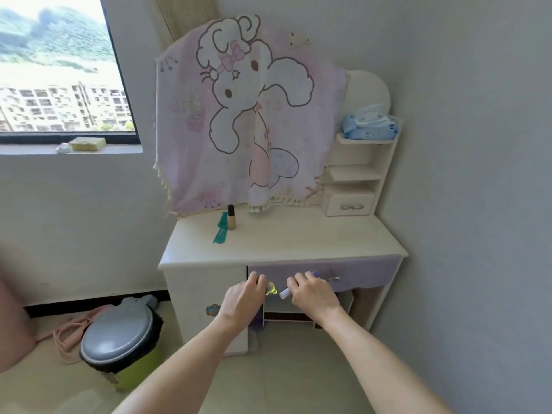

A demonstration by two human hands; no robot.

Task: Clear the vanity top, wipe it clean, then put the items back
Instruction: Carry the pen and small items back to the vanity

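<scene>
Although two things stand on the cream-white wooden vanity top (313, 234), namely a teal plastic comb (220, 231) lying flat and a small beige bottle with a black cap (231, 218) upright just beside it near the back left, the rest of the surface is bare; whether the items are going off or coming back I cannot decide from this moment, and no wiping cloth is in view. The left hand (243, 300), fingers curled, grips a small yellow-green translucent object (271, 288); the right hand (313, 294), fingers also curled, holds a white tube with a purple end (285, 293); both hover in front of the lilac drawer front (367, 271), below the top's edge. The yellow-green object is mostly hidden by the fingers, so its kind is unclear; the mirror is covered by a pink cartoon-rabbit cloth (239, 115).
</scene>
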